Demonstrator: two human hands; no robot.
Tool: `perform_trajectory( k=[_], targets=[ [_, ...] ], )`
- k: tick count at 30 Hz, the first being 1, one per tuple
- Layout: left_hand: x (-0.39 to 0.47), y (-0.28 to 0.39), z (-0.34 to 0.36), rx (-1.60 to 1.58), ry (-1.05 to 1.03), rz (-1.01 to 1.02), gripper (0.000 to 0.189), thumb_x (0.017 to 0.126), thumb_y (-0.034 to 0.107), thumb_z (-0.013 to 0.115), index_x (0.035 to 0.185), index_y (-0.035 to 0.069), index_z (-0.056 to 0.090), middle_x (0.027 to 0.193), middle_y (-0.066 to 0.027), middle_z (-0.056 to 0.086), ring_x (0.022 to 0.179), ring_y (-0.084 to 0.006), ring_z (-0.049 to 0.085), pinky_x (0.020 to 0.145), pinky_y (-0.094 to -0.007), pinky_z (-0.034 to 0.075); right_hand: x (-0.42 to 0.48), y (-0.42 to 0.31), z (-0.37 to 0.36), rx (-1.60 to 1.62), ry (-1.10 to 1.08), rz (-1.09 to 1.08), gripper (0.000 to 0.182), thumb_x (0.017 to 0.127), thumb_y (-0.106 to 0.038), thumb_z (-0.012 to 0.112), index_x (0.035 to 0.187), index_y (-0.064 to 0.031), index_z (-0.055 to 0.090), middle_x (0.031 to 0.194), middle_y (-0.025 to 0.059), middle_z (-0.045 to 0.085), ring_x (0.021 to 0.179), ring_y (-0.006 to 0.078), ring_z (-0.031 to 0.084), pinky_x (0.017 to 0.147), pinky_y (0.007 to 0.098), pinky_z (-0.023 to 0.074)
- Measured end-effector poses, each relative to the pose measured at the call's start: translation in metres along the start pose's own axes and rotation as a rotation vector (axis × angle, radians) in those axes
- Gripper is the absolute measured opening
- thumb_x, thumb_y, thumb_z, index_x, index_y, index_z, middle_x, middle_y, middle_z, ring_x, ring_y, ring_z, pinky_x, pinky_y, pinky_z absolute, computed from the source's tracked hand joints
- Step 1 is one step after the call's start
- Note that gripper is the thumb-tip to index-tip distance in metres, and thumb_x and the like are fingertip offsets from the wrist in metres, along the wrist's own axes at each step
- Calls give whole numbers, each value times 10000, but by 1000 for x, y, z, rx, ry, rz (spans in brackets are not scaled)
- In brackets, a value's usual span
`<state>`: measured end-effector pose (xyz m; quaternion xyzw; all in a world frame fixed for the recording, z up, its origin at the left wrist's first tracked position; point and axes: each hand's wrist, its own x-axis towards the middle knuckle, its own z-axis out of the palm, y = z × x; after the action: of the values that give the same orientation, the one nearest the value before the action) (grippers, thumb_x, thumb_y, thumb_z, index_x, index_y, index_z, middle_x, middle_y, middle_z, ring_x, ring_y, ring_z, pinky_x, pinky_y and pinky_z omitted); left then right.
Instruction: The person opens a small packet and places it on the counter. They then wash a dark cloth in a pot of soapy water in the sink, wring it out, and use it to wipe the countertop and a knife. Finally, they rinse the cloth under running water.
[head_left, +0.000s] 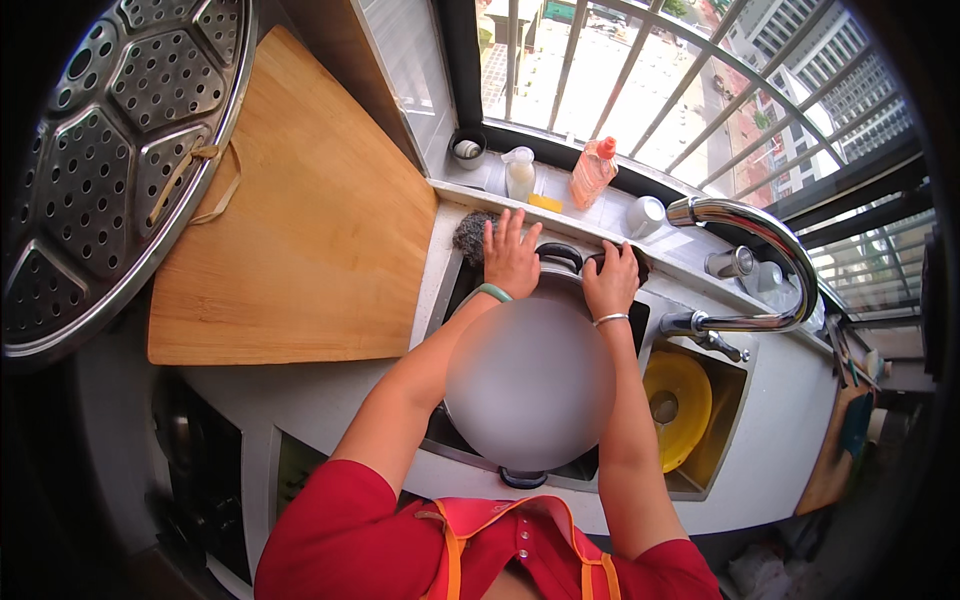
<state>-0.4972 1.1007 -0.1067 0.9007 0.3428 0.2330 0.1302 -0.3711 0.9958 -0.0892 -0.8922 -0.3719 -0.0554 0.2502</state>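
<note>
A metal pot with black loop handles sits over the left sink basin. A round blur hides most of it. My left hand is left of the pot's far handle, fingers spread and nothing seen in them. Beside those fingers lies a grey mesh scrubber. Right of the handle, my right hand reaches over a dark brown object on the sink's back edge. It shows on both sides of the fingers; whether they grip it is unclear. The near handle points towards me.
A wooden cutting board and a perforated steel steamer tray are at left. A chrome faucet arches at right, above a basin with a yellow bowl. The sill holds a pump bottle, an orange-pink bottle and a white cup.
</note>
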Motion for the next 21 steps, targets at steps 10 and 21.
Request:
perform_trajectory(
  k=[10, 21],
  targets=[
    [1, -84, -9, -155, -60, -269, 390, 754, 127, 582, 1127, 74, 478, 1156, -198, 412, 1015, -361, 450, 853, -402, 391, 1, -118, 84, 679, -558, -72, 474, 723, -49, 533, 1187, -121, 463, 1097, 176, 513, 947, 340, 515, 828, 383, 434],
    [17, 137, 48, -491, -117, 360, 442, 744, 68, 528, 1172, 70, 421, 1232, -168, 394, 1113, -338, 406, 932, -392, 345, -28, 52, -25, 1149, 255, 650, 434, 833, -91, 512, 1217, 49, 365, 1170, 176, 458, 983, 178, 518, 817, 310, 450]
  ],
)
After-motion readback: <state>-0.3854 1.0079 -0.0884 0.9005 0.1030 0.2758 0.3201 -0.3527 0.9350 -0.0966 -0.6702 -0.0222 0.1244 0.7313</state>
